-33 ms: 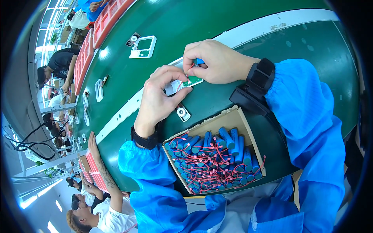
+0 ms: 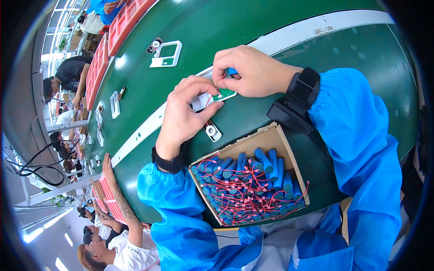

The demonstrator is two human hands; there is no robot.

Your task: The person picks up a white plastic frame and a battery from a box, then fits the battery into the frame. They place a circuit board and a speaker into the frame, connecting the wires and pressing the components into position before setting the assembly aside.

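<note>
My left hand (image 2: 187, 106) steadies a green circuit board (image 2: 227, 95) in a white housing, thumb along the near edge and fingertips curled over the far side. Closed above the board, my right hand (image 2: 253, 72) keeps a blue cylindrical battery (image 2: 233, 71) under its fingers. A red wire runs from the battery to the pinched fingertips of both hands, at a small connector spot on the board. The exact fit of the plug is hidden by my fingers. Beside my left wrist lies a small white part with a round speaker (image 2: 211, 130).
Close to my body, a cardboard box (image 2: 282, 137) holds many blue batteries (image 2: 272, 165) with red leads. Another white frame (image 2: 178, 54) lies farther left on the green bench (image 2: 212, 27). Pink trays (image 2: 97, 72) line the far side, where co-workers sit. A co-worker's arm (image 2: 120, 194) rests at the left.
</note>
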